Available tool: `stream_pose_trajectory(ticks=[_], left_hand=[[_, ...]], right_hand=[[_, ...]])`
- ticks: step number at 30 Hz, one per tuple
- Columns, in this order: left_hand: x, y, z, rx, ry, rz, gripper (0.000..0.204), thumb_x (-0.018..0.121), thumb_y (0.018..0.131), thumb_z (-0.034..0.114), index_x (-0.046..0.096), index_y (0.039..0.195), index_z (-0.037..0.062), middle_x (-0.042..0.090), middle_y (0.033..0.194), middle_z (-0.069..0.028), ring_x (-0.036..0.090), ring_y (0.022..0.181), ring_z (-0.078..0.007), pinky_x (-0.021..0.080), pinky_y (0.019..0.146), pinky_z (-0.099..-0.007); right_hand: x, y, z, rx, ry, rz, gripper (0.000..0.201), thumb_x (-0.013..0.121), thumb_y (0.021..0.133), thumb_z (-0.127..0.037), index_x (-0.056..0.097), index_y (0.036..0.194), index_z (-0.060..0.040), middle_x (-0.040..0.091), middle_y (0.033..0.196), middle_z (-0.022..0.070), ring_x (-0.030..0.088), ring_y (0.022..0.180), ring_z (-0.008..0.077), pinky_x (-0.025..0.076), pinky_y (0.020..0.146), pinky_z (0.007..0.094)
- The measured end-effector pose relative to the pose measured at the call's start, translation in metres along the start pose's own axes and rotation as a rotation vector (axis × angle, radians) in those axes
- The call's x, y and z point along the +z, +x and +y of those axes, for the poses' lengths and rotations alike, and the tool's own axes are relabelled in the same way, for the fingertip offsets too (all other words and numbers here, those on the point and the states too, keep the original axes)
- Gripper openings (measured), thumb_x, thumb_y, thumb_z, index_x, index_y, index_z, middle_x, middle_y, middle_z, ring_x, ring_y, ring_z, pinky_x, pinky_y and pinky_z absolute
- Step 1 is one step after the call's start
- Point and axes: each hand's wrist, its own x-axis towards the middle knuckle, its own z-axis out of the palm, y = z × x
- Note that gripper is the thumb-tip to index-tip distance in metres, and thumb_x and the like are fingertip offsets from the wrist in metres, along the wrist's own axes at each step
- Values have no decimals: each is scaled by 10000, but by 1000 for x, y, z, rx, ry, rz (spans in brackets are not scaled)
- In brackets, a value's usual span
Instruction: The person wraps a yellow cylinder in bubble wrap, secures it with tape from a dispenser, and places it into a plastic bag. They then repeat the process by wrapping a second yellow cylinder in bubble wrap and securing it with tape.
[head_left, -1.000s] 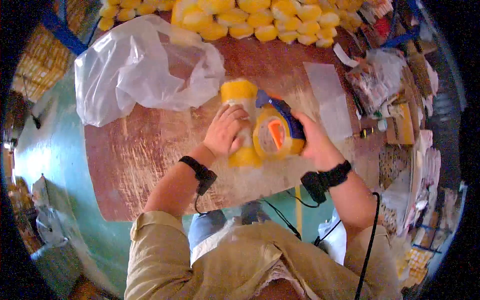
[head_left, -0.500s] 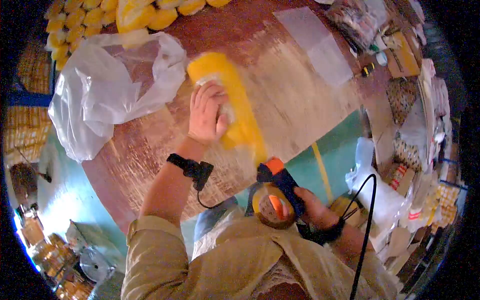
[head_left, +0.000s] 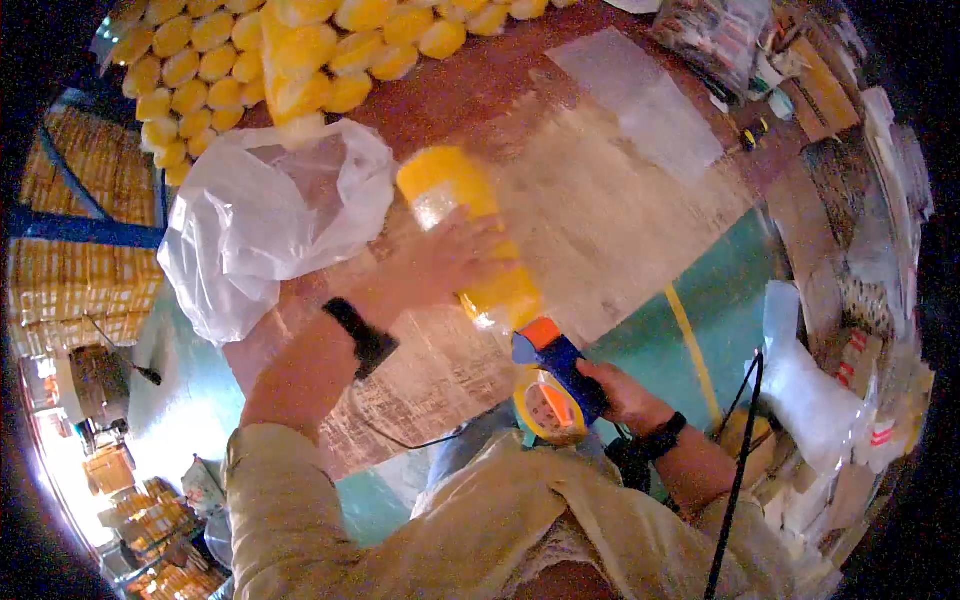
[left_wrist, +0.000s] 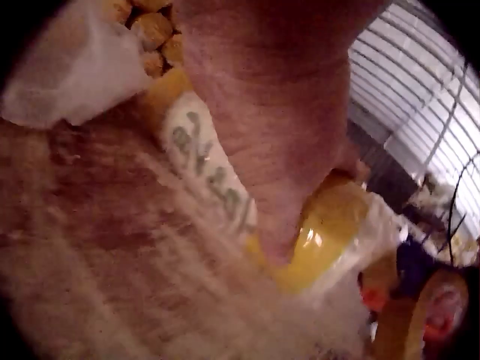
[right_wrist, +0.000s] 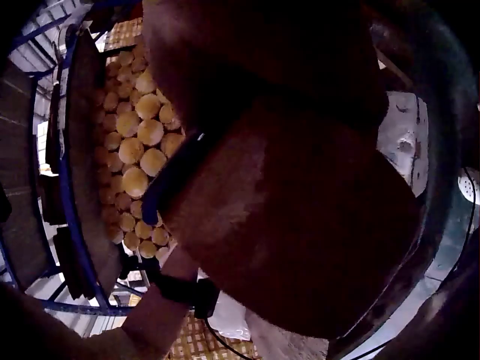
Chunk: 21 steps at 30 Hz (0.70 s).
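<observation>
A yellow plastic-wrapped bundle (head_left: 450, 178) with a pale patch lies on the worn wooden table. My left hand (head_left: 450, 258), blurred, rests across its middle with extended fingers. In the left wrist view, handwriting marks the bundle's white strip (left_wrist: 202, 154), and the hand (left_wrist: 274, 120) covers part of it. Just beyond the bundle's near end, my right hand (head_left: 630, 400) grips a blue and orange tape dispenser (head_left: 578, 378) with a roll on it. The right wrist view is dark; the hand (right_wrist: 277, 165) hides most of the dispenser, and its fingertips are hidden.
A crumpled clear bag (head_left: 235, 225) lies left of the bundle. Many yellow rolls (head_left: 210, 65) are stacked at the far left, and a translucent sheet (head_left: 640, 100) lies far right. The table's near edge slants beside the dispenser; cartons and wrapped goods stand at right.
The dispenser moved from beside the bundle towards my body, below its near end. My left hand shifted from the bundle's left side to across its middle. The view turned as well.
</observation>
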Motion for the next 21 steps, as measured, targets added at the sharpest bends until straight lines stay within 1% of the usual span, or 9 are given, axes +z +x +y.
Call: stream_pose_trajectory(ticks=[1, 4, 8, 10, 12, 16, 18, 20, 21], left_hand=[[-15, 15, -9, -5, -89, -61, 771, 727, 554, 368, 435, 1253, 228, 424, 1275, -69, 352, 1231, -257, 248, 1037, -445], [-12, 54, -22, -27, -208, -152, 757, 726, 573, 379, 438, 1251, 209, 424, 1276, -79, 362, 1217, -262, 263, 1023, -436], [18, 76, -30, -86, -236, -112, 812, 731, 572, 412, 412, 1281, 178, 372, 1326, -108, 316, 1241, -321, 240, 1028, -478], [10, 88, -29, -54, -188, -103, 813, 730, 577, 418, 407, 1286, 187, 351, 1342, -110, 298, 1247, -339, 236, 1026, -495], [-3, 96, -26, 33, -90, -117, 774, 725, 586, 405, 420, 1273, 221, 353, 1329, -96, 304, 1239, -328, 246, 1014, -495], [-12, 109, -34, 129, -59, -226, 777, 713, 594, 429, 407, 1283, 240, 343, 1329, -88, 367, 1181, -334, 249, 999, -516], [-4, 112, -35, 94, 15, -316, 794, 707, 590, 455, 398, 1288, 237, 356, 1318, -86, 396, 1147, -331, 265, 984, -511], [-12, 123, -35, 82, 19, -358, 813, 702, 584, 481, 392, 1292, 231, 382, 1296, -86, 419, 1118, -323, 286, 965, -505], [-11, 126, -36, 70, -11, -347, 818, 700, 582, 490, 391, 1292, 227, 403, 1276, -89, 427, 1108, -320, 297, 955, -500]], right_hand=[[-5, 4, 2, -4, 84, -17, 441, 470, 895, -347, 489, 1172, -4, 586, 1097, 105, 590, 956, 201, 462, 871, 346], [-26, 10, 7, -67, 296, -81, 469, 467, 894, -373, 465, 1202, -21, 573, 1112, 99, 585, 955, 198, 463, 871, 347], [-37, 11, 0, -157, 645, -204, 431, 503, 869, -296, 452, 1197, -21, 557, 1078, 103, 558, 916, 205, 470, 830, 353], [-44, 9, -10, -46, 959, -401, 483, 591, 812, -155, 408, 1245, -40, 484, 1224, 93, 485, 1101, 205, 409, 946, 368], [-52, 18, -3, -229, 499, -257, 411, 531, 859, -235, 448, 1215, -48, 539, 1151, 92, 517, 1063, 207, 423, 930, 375], [-51, 23, -4, -168, 706, -479, 367, 448, 904, -295, 475, 1188, -64, 567, 1111, 87, 550, 1020, 208, 442, 907, 368], [-36, 18, -11, -93, 855, -432, 352, 432, 900, -349, 517, 1108, -77, 588, 1026, 71, 572, 915, 193, 466, 826, 349], [-14, 10, -23, -22, 910, -177, 394, 427, 882, -446, 593, 960, -97, 624, 868, 41, 603, 719, 161, 504, 675, 318], [-13, 11, -19, -48, 921, -161, 394, 431, 881, -446, 587, 978, -97, 625, 883, 36, 607, 729, 161, 505, 684, 326]])
